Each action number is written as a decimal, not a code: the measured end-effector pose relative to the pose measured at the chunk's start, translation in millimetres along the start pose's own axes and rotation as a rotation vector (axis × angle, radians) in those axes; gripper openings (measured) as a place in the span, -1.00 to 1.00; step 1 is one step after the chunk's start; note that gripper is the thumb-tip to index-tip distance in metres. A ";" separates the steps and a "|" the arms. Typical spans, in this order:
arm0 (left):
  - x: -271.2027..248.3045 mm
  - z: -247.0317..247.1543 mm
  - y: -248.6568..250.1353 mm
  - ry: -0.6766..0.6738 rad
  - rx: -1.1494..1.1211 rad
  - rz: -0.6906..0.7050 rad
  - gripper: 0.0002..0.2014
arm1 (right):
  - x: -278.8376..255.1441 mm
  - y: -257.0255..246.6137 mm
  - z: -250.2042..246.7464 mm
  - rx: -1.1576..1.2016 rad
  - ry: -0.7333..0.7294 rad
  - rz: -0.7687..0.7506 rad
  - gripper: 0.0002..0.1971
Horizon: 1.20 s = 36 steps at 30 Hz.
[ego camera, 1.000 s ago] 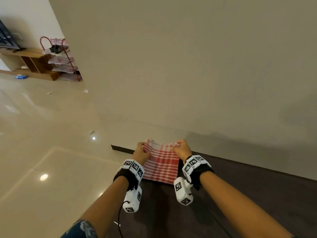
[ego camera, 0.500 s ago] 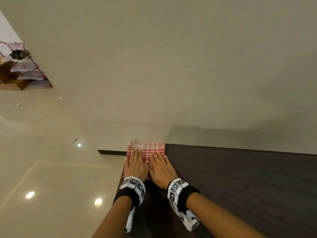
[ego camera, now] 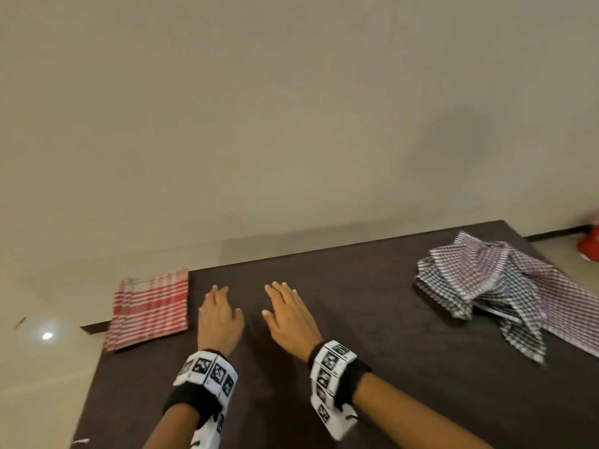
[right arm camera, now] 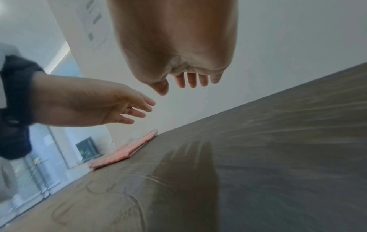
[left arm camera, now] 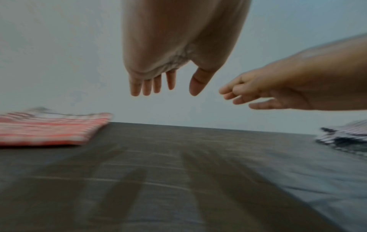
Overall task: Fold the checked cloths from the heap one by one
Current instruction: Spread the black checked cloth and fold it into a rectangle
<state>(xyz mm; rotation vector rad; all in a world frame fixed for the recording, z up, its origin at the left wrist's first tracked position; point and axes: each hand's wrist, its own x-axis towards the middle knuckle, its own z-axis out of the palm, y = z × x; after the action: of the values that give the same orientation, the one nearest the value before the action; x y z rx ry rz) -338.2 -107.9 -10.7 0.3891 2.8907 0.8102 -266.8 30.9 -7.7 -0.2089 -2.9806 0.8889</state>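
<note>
Checked cloths lie to either side of a person's two empty hands, held palm-down above a dark table (ego camera: 372,319). The left hand (ego camera: 218,319) hovers with its fingers straight and close together, gripping nothing; the right hand (ego camera: 290,319) hangs just beside it, fingers stretched forward and slightly spread, likewise holding nothing. Both wrist views show the palms clear of the tabletop, with blurred shadows of the fingers on the wood beneath. Each wrist carries a black strap with a white block of printed square markers, the left band (ego camera: 207,375) and the right band (ego camera: 334,367). Just beyond the left hand's outer side, a folded red-and-white checked cloth (ego camera: 150,309) lies flat at the table's far corner, its outer edge running over the table edge. Well away on the right hand's outer side, near the far edge of the table, sits the heap (ego camera: 496,286) of loose cloths in dark and purplish checks, one of them trailing toward the near side. Past the heap, a red object (ego camera: 590,243) rests on the pale floor, too blurred to identify.
</note>
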 end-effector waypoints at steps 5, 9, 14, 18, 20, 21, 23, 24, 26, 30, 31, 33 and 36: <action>-89.0 80.3 151.7 -0.125 -0.090 0.218 -0.55 | -115.0 131.1 -92.2 -0.088 0.154 0.210 -0.43; -129.0 151.2 246.3 -0.254 -0.134 0.227 -0.56 | -171.3 241.1 -162.5 -0.182 0.342 0.518 -0.42; -151.0 219.7 320.5 -0.357 -0.307 0.133 -0.58 | -205.4 343.1 -204.4 -0.161 0.294 0.813 -0.43; -161.1 256.2 356.4 -0.361 -0.332 0.177 -0.47 | -214.3 371.0 -203.6 0.018 0.306 0.633 -0.86; -167.7 260.0 367.4 -0.358 -0.306 0.246 -0.35 | -221.1 362.2 -206.2 0.211 0.366 0.470 -0.86; -171.3 258.5 368.5 -0.341 -0.297 0.282 -0.30 | -226.8 348.6 -209.2 0.280 0.377 0.373 -0.86; -180.1 248.6 368.5 -0.314 -0.322 0.353 -0.32 | -239.6 316.9 -217.7 0.408 0.341 0.171 -0.88; -183.4 242.9 365.0 -0.267 -0.340 0.400 -0.40 | -245.1 303.7 -222.3 0.447 0.308 0.076 -0.88; -189.9 219.9 363.0 -0.122 -0.441 0.379 -0.71 | -255.9 282.3 -235.6 0.469 0.279 -0.060 -0.89; -200.1 167.1 345.6 -0.051 -0.776 0.262 -0.74 | -271.2 267.3 -263.6 0.428 0.359 -0.117 -0.64; -204.7 152.9 338.9 -0.075 -0.811 0.232 -0.73 | -273.4 265.4 -267.3 0.401 0.334 -0.110 -0.59; -218.8 120.0 323.8 -0.043 -0.734 0.318 -0.76 | -278.3 250.8 -266.5 0.302 0.225 -0.156 -0.49; -243.9 76.1 300.5 -0.190 -0.606 0.457 -0.91 | -283.2 209.9 -251.5 0.267 0.078 -0.283 -0.41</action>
<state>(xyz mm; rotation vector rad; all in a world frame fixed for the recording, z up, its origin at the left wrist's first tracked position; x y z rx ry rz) -26.2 110.4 91.9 0.9905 2.2462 1.5473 54.7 303.2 92.3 0.1759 -2.6888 1.1900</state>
